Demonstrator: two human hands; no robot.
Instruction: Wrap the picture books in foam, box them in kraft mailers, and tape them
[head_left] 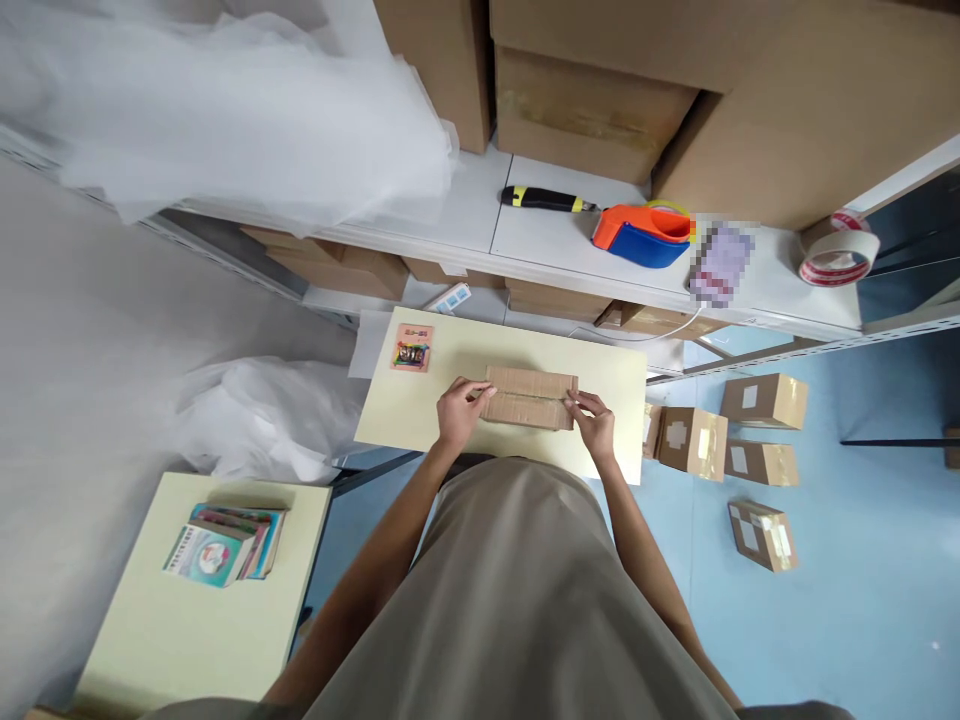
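A small brown cardboard box [529,399] lies on the pale yellow table [420,410], its two top flaps meeting along a seam. At the box's left end, my left hand [460,412] pinches the edge by the seam with thumb and fingers. My right hand [594,422] grips the right end in the same way, its fingertips at the seam. Both hands are closed on the box. Left of it, near the table's far corner, lies a pink card or booklet [411,348] with a colourful print.
On the shelf [457,215] ahead are a black-and-yellow cutter [544,199], an orange-and-blue tape dispenser [645,236], a phone [721,262] and tape rolls [838,258]. Books [217,550] sit on a side table at left. Several cartons [690,440] stand on the floor at right.
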